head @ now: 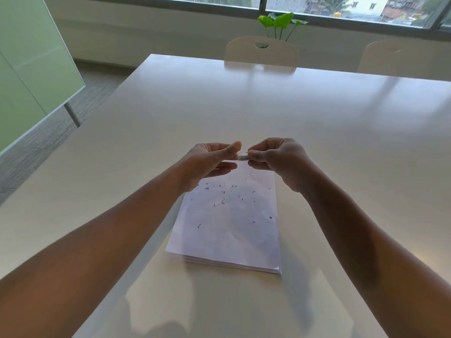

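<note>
Just above the middle of the frame, both hands meet over the far edge of a stack of paper [229, 230] that lies on the pale bench [244, 106]. The right hand [278, 159] has its fingers curled in and pinches a small pale piece [242, 157], perhaps an eraser or a short stub; it is too small to name with certainty. One end of it pokes out to the left, toward the other hand. The left hand [212, 159] is loosely spread, with the thumb stretched out above the piece and the fingers lying flat below it. Whether the thumb actually touches the piece cannot be told.

Dark crumbs [223, 191] are scattered over the top sheet, thickest right under the hands and thinning toward the lower edge of the stack. That pattern suggests why the piece is held where it is: anything picked or rubbed off it falls onto the paper, not the bench, so the sheet works as a catch-all. The firm pinch on one side and the free thumb on the other fit one hand steadying while the other works the exposed end.

At the top of the frame two chairs [262, 53] stand at the far side of the bench, a green plant [280, 23] behind them below the window [341, 6]. A green panel [29, 69] fills the upper left.
</note>
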{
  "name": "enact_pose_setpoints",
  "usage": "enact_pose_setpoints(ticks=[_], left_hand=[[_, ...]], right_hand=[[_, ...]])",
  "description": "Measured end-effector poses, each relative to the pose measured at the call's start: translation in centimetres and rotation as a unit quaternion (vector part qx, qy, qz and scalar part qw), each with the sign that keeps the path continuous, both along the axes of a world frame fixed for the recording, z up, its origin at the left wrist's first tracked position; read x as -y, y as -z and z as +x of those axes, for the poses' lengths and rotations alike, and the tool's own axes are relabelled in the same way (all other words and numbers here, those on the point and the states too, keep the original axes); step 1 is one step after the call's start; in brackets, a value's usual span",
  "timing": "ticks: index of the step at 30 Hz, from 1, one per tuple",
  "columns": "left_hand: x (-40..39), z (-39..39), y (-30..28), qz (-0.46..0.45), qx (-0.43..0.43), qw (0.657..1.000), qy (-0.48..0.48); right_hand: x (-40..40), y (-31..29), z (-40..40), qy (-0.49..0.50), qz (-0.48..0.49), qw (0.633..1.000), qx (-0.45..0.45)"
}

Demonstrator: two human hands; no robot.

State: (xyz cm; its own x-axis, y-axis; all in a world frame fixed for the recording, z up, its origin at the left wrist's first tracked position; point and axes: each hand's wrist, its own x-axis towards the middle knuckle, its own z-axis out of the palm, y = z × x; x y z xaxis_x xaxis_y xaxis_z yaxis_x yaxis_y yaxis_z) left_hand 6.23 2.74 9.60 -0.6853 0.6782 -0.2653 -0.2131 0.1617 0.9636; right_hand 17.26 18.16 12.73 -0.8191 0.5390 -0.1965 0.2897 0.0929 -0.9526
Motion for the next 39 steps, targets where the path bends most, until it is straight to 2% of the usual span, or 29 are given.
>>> enact_pose_setpoints(ticks=[5,13,23,26,28,30,34,36,39], left_hand=[[-0.3,0.0,0.1,0.016,0.028,0.999,0.02],[-0.8,-0.1,0.4,0.028,0.068,0.997,-0.016],[-1.5,-0.2,1.1,-0.004,-0.008,1.0,0.012],[-1.8,-0.3,1.4,-0.01,0.002,1.0,0.015],[-2.1,-0.5,1.7,-0.04,-0.041,0.998,0.013],[-2.3,-0.8,2.2,-0.095,-0.133,0.986,0.007],[-3.2,-1.4,3.6,-0.159,-0.305,0.938,-0.031],[-3.8,-1.6,4.2,-0.171,-0.384,0.907,-0.004],[-4.8,-2.3,5.6,-0.178,-0.459,0.865,0.097]], right_hand=[[0.0,0.2,0.3,-0.026,0.005,1.0,-0.012],[-0.3,0.4,0.1,-0.043,-0.003,0.999,-0.023],[-1.4,1.5,-0.1,-0.037,-0.003,0.999,0.009],[-1.8,1.9,-0.2,-0.036,0.001,0.999,0.025],[-2.3,2.1,-0.3,-0.033,0.013,0.999,0.04],[-2.7,2.4,-0.3,-0.041,0.038,0.997,0.054],[-3.3,3.1,-0.2,-0.079,0.099,0.989,0.077],[-3.5,3.6,-0.4,-0.091,0.146,0.98,0.097],[-3.7,4.5,-0.7,-0.102,0.209,0.966,0.109]])
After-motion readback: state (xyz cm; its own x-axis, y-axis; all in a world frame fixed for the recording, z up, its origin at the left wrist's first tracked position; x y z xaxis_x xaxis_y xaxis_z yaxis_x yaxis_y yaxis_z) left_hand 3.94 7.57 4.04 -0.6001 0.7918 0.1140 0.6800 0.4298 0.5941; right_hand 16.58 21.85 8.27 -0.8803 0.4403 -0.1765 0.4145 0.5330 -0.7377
